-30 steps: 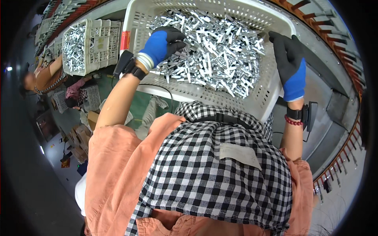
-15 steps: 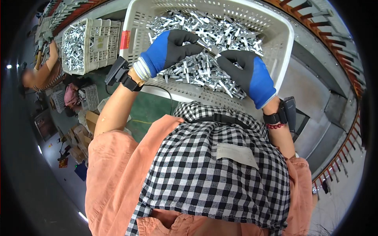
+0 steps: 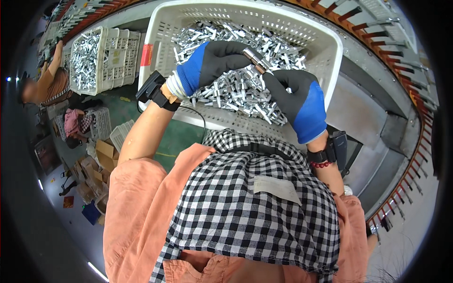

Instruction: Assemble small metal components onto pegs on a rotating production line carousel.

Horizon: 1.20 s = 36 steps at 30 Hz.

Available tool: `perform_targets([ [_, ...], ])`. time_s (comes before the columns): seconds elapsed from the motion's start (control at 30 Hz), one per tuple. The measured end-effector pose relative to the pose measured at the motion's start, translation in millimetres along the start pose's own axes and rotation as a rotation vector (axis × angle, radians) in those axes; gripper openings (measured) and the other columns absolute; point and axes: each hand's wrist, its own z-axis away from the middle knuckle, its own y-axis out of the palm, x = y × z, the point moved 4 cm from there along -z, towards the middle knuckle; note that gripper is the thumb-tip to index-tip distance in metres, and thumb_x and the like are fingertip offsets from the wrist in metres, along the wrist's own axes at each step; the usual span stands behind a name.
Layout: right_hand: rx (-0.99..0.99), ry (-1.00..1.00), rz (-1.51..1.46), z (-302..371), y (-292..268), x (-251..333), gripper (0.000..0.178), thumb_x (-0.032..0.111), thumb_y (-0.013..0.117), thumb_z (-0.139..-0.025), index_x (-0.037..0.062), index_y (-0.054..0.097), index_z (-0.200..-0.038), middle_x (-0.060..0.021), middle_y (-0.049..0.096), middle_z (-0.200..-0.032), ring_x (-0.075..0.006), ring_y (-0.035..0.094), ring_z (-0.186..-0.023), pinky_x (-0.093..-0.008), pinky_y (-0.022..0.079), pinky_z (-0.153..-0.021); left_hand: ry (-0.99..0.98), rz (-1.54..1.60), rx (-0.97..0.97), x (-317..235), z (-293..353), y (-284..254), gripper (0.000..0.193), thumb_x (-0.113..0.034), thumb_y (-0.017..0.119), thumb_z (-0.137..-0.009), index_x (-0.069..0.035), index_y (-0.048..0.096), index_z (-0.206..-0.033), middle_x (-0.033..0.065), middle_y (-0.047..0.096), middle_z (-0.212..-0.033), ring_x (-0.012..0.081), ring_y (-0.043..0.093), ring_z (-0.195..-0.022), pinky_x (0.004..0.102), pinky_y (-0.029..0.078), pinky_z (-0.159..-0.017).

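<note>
Both hands wear blue gloves with black coated palms and fingers. A shiny, slim cylindrical metal piece (image 3: 255, 61) with banded brownish reflections slants between them. My left hand (image 3: 214, 62) pinches its upper end, fingers pressed together. At its lower end, my right hand (image 3: 293, 94) grips with thumb and fingertips. Beneath both hands, a white perforated plastic crate (image 3: 325, 40) holds a heap of small silvery metal pieces (image 3: 238, 87). Part of that heap is hidden by the gloves.
A second white crate (image 3: 115, 61) of similar metal pieces stands on the left. Racks with orange bars (image 3: 401, 61) curve along the right. Two other people (image 3: 56, 89) are at far left. Cardboard boxes (image 3: 106, 155) lie at lower left, and a grey metal surface (image 3: 356, 113) adjoins the crate.
The metal piece now shows more plainly and tilts more steeply between my hands. My right hand has dropped slightly. The whole view has shifted a little, and another person shows more at the left.
</note>
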Motion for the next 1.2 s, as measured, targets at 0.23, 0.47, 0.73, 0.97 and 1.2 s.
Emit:
perform_targets([
  [0.23,-0.124,-0.047,-0.001,0,-5,-2,0.020,0.017,0.080,-0.095,-0.0032,0.079,-0.094,-0.0160,0.073,-0.075,-0.0220,0.068,-0.065,-0.0364,0.050,-0.062,0.068,0.052,0.038,-10,-11,6,0.037,-0.020,0.065,-0.108,-0.001,0.069,-0.139,0.0099,0.074,-0.132,0.0180,0.068,-0.124,0.0344,0.052,-0.110],
  [0.47,-0.186,-0.090,0.079,-1,-10,0,0.017,0.014,0.080,-0.093,-0.0025,0.079,-0.094,-0.0167,0.072,-0.075,-0.0243,0.068,-0.065,-0.0363,0.050,-0.063,0.116,0.045,0.010,-15,-15,7,0.038,-0.022,0.066,-0.107,-0.001,0.069,-0.139,0.0094,0.074,-0.131,0.0169,0.067,-0.124,0.0337,0.051,-0.110],
  [0.73,-0.230,0.117,-0.246,13,-8,4,0.026,0.027,0.076,-0.099,0.0021,0.082,-0.097,-0.0135,0.074,-0.073,-0.0181,0.067,-0.061,-0.0339,0.048,-0.059,0.088,0.014,-0.080,-20,-10,10,0.037,-0.025,0.070,-0.105,0.000,0.072,-0.132,0.0064,0.078,-0.118,0.0128,0.069,-0.108,0.0310,0.054,-0.099],
  [0.97,-0.091,0.309,-0.432,18,-2,-4,0.036,0.036,0.071,-0.104,0.0014,0.082,-0.106,-0.0040,0.072,-0.073,-0.0065,0.063,-0.066,-0.0281,0.047,-0.058,0.046,0.028,-0.174,-36,10,21,0.035,-0.025,0.071,-0.105,0.001,0.074,-0.128,0.0055,0.078,-0.113,0.0112,0.068,-0.106,0.0302,0.054,-0.096],
  [1.2,-0.169,0.193,-0.397,6,-8,-7,0.026,0.023,0.075,-0.101,-0.0011,0.081,-0.107,-0.0104,0.077,-0.081,-0.0115,0.069,-0.073,-0.0296,0.053,-0.066,0.066,-0.067,-0.216,7,11,13,0.032,-0.022,0.070,-0.104,-0.002,0.074,-0.129,0.0072,0.076,-0.123,0.0145,0.068,-0.111,0.0329,0.053,-0.098],
])
